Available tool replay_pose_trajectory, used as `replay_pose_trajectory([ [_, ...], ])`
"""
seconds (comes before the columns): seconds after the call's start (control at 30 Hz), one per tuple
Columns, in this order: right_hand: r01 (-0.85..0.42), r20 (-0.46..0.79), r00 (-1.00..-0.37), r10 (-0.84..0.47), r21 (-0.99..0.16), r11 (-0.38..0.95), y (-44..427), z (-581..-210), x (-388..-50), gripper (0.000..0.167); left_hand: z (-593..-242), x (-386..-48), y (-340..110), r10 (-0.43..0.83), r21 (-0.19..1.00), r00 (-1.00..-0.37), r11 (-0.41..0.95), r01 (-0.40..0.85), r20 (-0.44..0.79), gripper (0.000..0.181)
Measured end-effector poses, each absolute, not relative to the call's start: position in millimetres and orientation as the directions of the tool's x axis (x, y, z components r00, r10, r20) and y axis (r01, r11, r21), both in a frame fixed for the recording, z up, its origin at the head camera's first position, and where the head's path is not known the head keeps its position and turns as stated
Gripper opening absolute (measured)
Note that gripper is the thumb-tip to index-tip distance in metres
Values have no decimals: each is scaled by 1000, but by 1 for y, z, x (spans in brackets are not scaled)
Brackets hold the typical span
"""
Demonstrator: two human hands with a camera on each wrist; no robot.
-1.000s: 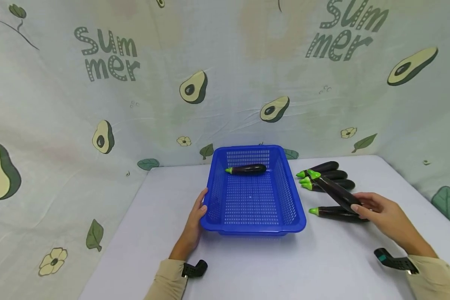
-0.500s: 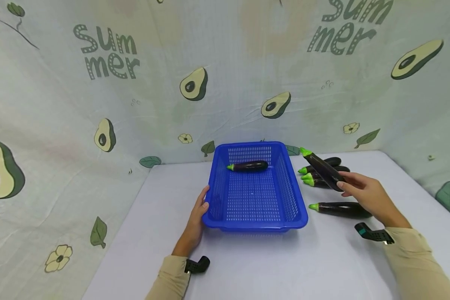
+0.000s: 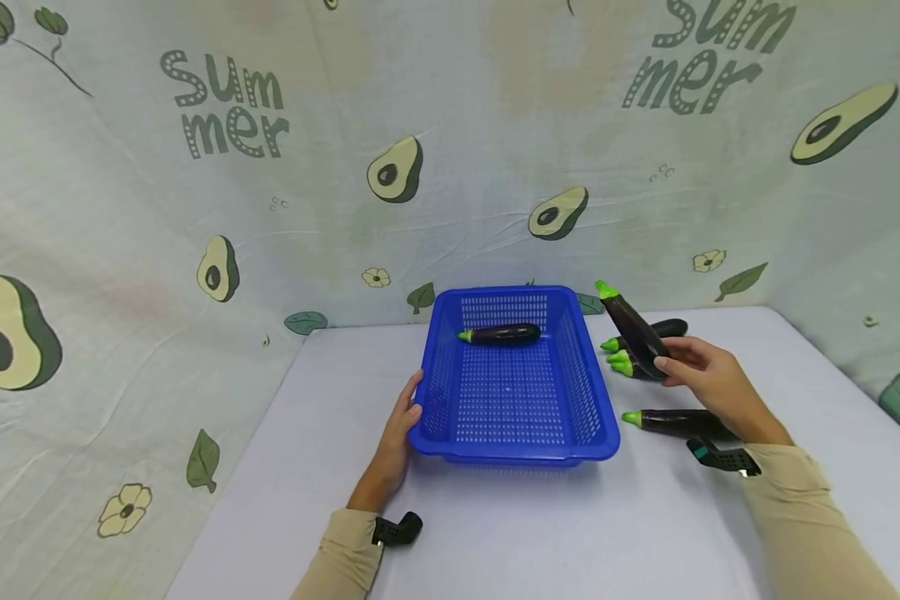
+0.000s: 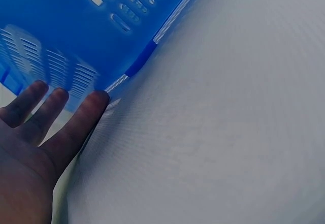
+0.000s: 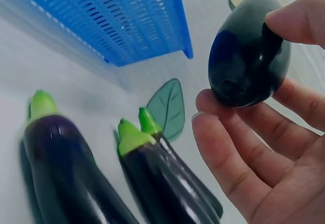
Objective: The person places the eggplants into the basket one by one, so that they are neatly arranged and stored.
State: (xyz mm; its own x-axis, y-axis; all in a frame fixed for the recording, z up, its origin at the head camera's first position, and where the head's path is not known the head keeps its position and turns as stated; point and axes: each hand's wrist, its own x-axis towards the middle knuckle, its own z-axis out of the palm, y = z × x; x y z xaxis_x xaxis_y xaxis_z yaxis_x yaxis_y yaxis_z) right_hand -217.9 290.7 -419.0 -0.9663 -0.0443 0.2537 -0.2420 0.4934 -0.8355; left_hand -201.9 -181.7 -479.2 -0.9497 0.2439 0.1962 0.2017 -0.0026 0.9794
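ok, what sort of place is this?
Likely a staged tabletop recording setup, not a working kitchen: a printed avocado cloth serves as backdrop, a white table holds a blue basket and eggplants, and both wrists wear black devices.

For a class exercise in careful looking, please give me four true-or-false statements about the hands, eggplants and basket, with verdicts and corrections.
1. The right hand holds an eggplant. True.
2. The basket contains three eggplants. False: the basket contains one, the inner eggplant.
3. The left hand touches the basket. True.
4. The right hand grips its eggplant by the green end. False: the green end points away from the hand.
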Motion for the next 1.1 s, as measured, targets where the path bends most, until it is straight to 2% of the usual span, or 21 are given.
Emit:
replay_pose_trajectory([
  [0.27, -212, 224, -974, -29, -863, 458, 280, -414, -225, 57, -480, -202, -181, 261, 981, -945, -29, 194, 195, 54],
  [0.63, -231, 231, -971, -55, -860, 456, 275, -410, -229, 54, -482, -203, -182, 261, 980, -945, -35, 196, 198, 56],
  [0.93, -264, 243, -964, -104, -904, 335, 274, -400, -240, 51, -484, -207, -180, 268, 978, -941, -39, 206, 209, 55],
  [1.1, -251, 226, -968, -113, -907, 337, 270, -396, -246, 51, -482, -205, -184, 264, 979, -943, -21, 205, 203, 56],
])
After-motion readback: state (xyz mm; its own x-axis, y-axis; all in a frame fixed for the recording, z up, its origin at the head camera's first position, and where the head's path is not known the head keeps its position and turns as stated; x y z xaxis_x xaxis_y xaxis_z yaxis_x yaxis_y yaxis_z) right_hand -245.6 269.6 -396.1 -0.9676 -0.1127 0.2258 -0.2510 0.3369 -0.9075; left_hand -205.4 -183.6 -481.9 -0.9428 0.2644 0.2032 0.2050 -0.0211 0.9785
